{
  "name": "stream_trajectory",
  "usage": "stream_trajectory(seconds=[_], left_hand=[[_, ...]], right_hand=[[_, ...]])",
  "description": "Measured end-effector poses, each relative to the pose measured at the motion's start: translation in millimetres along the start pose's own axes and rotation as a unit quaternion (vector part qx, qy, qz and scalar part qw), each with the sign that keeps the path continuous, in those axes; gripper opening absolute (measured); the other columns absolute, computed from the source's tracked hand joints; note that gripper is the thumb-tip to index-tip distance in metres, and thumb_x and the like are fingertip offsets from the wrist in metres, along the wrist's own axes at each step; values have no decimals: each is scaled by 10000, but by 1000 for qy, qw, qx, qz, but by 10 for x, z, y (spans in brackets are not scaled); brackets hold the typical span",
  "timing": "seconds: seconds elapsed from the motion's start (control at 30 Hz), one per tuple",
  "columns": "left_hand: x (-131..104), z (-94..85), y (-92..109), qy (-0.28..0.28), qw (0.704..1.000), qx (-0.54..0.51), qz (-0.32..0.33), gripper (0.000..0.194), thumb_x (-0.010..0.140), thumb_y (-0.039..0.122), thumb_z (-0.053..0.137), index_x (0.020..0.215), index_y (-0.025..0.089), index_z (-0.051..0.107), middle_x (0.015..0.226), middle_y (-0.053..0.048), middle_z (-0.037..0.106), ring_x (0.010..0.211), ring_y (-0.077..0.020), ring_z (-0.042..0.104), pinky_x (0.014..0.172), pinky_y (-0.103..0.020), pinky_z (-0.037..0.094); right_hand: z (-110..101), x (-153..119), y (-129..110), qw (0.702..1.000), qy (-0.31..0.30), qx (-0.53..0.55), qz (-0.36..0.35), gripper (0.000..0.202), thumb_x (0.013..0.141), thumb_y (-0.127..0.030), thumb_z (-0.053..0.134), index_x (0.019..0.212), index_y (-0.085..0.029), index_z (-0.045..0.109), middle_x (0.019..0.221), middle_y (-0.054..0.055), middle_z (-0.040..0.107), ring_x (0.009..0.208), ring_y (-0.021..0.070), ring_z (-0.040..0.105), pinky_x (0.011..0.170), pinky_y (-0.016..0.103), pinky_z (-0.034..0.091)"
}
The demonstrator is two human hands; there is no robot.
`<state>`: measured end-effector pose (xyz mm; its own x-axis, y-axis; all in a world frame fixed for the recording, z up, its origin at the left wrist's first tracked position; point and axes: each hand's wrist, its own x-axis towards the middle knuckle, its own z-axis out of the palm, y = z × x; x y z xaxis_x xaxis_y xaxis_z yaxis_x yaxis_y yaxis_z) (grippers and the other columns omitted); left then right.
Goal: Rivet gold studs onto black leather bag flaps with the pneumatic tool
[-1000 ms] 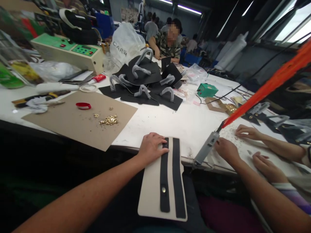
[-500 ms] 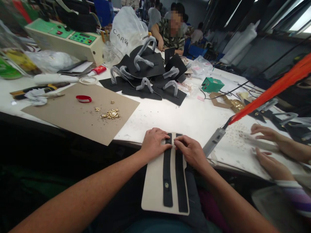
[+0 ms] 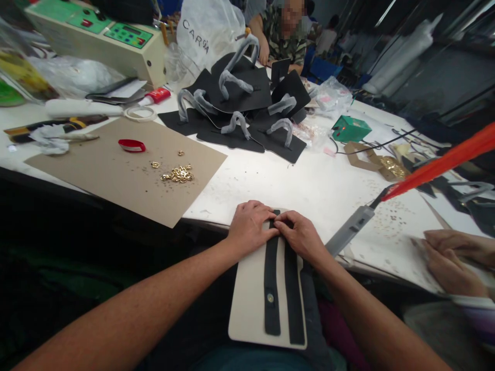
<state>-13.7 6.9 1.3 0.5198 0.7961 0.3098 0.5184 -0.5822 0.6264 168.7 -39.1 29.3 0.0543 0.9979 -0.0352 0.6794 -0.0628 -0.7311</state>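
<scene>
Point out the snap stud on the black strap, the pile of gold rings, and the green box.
snap stud (image 3: 270, 298), head view, its centre.
pile of gold rings (image 3: 180, 174), head view, middle of heap.
green box (image 3: 351, 129), head view, top face.

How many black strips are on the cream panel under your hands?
2, lying side by side lengthwise on the cream leather panel: the left black strip carries a metal snap, the right black strip is plain. Both hands cover their far ends.

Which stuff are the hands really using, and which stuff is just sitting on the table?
In use:
- left hand and right hand, both pressing the top ends of the two black straps
- cream flat board under the straps

Just lying about:
- little gold metal rings on brown cardboard sheet
- red band
- green small box
- black pieces with grey wrapped handles
</scene>
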Motion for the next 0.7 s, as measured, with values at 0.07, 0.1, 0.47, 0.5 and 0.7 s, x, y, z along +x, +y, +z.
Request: stream_trajectory(seconds=[0.07, 0.1, 0.47, 0.5, 0.7], left_hand=[[1, 1, -1, 0, 1000, 1, 2, 311, 840, 432, 840, 1113, 294, 781, 1268, 9, 764, 1241, -289, 577, 1041, -503, 412], [1, 1, -2, 1, 1000, 1, 3, 314, 838, 434, 843, 1111, 291, 780, 1262, 8, 766, 1238, -288, 580, 1039, -502, 413], [-14, -6, 1, 10, 1000, 8, 7, 328, 812, 420, 873, 1103, 299, 780, 1270, 11, 766, 1250, -292, 579, 1056, -497, 408], [-15, -7, 3, 11, 1000, 9, 9, 333, 809, 425, 877, 1101, 299, 780, 1276, 18, 765, 1253, -290, 579, 1060, -498, 406], [-3, 0, 3, 5, 1000, 14, 5, 314, 806, 430, 884, 1083, 312, 797, 1282, 35, 771, 1251, -291, 590, 1049, -501, 413]], right_hand=[[-15, 33, 1, 1000, -10, 14, 26, 144, 866, -362, 652, 864, -229, 707, 781, -13, 695, 718, 185, 616, 691, 311, 449], [-26, 54, 1, 999, -19, 24, 35, 145, 856, -364, 660, 855, -223, 698, 749, -21, 682, 690, 178, 606, 664, 302, 437], [-118, -164, -94, 995, 54, 75, 33, 288, 909, -472, 657, 1004, -211, 733, 915, 30, 747, 810, 214, 670, 756, 330, 494], [-145, -298, -89, 991, 106, 72, 35, 302, 914, -490, 669, 1014, -211, 728, 925, 38, 747, 818, 219, 676, 768, 335, 502], [-416, -1050, 257, 902, 418, 10, 110, 430, 840, -571, 789, 1012, -193, 679, 922, 51, 702, 804, 220, 665, 766, 349, 513]])
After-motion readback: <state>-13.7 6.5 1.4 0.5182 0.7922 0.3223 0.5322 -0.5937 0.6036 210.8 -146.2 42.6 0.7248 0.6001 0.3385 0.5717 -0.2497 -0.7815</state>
